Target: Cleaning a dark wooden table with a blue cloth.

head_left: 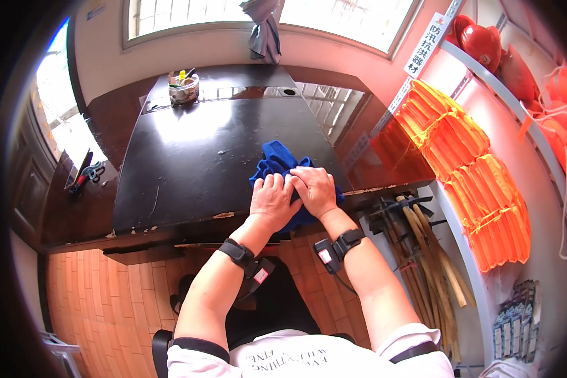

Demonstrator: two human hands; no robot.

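Note:
A bunched blue cloth (277, 155) lies on the dark desk (189, 167) at its front edge, and part of it hangs over that edge. My left hand (271, 201) is closed over the near side of the cloth, fingers bent into it. Right beside it, my right hand (316, 190) grips the cloth too, with its thumb close to the left hand. My fingertips are partly hidden in the folds. Both wrists wear black straps with small boxes.
A clear tub of pens (184, 89) stands at the back of the desk. Scissors (92, 172) lie on the left side section. To the right, a metal shelf holds folded orange vests (450, 129) and red helmets (482, 45); wooden-handled tools (425, 252) lean beneath the desk's right end.

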